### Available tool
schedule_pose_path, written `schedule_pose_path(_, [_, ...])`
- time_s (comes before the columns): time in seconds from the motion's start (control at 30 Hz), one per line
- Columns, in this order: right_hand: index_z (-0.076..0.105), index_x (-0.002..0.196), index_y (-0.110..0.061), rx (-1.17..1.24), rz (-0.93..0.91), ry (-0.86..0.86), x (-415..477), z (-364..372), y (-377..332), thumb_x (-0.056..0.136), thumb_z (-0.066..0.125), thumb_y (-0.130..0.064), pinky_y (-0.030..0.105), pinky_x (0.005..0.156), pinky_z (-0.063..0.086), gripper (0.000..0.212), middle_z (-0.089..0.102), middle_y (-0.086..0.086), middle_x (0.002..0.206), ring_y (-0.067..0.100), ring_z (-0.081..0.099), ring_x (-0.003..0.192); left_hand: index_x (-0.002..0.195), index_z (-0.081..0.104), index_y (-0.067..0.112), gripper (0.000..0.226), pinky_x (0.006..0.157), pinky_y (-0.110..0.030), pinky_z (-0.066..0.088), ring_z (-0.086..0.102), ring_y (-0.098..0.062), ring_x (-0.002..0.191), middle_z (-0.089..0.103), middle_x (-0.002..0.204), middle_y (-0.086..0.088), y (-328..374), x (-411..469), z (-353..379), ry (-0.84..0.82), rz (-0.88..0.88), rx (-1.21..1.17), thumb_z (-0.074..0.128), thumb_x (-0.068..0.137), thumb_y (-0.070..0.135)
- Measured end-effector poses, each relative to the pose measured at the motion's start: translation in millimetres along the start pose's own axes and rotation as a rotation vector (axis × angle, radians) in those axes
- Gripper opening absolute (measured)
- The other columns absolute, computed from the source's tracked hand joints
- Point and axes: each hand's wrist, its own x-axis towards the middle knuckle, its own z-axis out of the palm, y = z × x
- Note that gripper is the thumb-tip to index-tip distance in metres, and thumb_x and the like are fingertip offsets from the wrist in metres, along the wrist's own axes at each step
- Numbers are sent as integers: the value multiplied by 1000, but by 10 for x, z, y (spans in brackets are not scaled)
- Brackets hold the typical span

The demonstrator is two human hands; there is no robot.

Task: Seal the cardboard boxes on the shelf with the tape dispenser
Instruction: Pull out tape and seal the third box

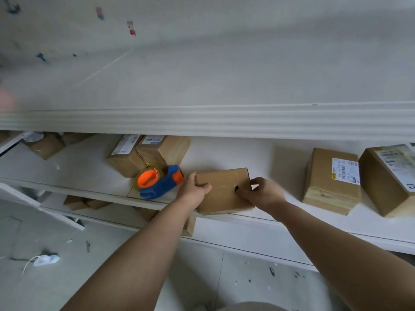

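Note:
A small plain cardboard box lies at the front edge of the white shelf. My left hand grips its left side, thumb on top. My right hand holds its right side, fingers curled on the top face by a dark spot. The blue and orange tape dispenser rests on the shelf just left of my left hand, held by neither hand.
Two labelled boxes stand behind the dispenser, two larger labelled boxes at the right, another box far left. The shelf above overhangs. Lower shelf boxes and a littered floor lie below.

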Motion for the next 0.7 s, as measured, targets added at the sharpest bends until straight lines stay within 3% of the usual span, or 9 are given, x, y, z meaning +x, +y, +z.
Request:
schedule_pose_path(0.1, [55, 121, -28, -8, 28, 24, -6, 18, -11, 77, 62, -61, 33, 83, 50, 56, 65, -3, 108, 17, 60, 97, 144, 31, 32, 67, 99, -49, 46, 48, -27, 123, 46, 140, 1, -36, -37, 17, -4, -52, -23, 65, 87, 32])
schedule_pose_path(0.2, [57, 128, -29, 100, 19, -65, 21, 49, 11, 78, 63, -60, 27, 86, 47, 59, 65, -5, 109, 15, 59, 102, 137, 38, 30, 53, 91, -48, 51, 53, -29, 112, 52, 130, -3, -61, -46, -4, -6, -96, -13, 61, 90, 33])
schedule_pose_path(0.33, [43, 139, -19, 313, 77, -170, 16, 86, 54, 75, 75, -43, 34, 102, 44, 76, 67, -3, 106, 17, 60, 107, 143, 35, 24, 52, 96, -39, 41, 48, -28, 124, 47, 140, -3, -109, 20, -35, 101, -67, 54, 52, 95, 36])
schedule_pose_path(0.53, [54, 130, -20, 289, 82, -71, 50, 137, 24, 82, 68, -45, 29, 92, 47, 57, 67, -5, 106, 16, 61, 100, 146, 32, 20, 51, 84, -33, 39, 50, -27, 121, 48, 137, -6, -31, 101, -35, 64, -50, 55, 47, 98, 32])
schedule_pose_path(0.63, [57, 127, -21, 178, 86, -48, 51, 142, -69, 86, 61, -46, 26, 78, 47, 48, 67, -8, 99, 13, 60, 92, 144, 36, 17, 49, 92, -34, 40, 49, -28, 122, 48, 137, -8, -22, 143, -77, 42, -21, 55, 48, 98, 29])
schedule_pose_path(0.7, [54, 130, -21, 85, 102, 39, 43, 157, -146, 89, 55, -46, 27, 74, 45, 48, 64, -6, 109, 14, 58, 92, 144, 37, 17, 48, 98, -34, 39, 48, -27, 124, 48, 139, -7, -33, 177, -126, 21, 21, 62, 49, 98, 28])
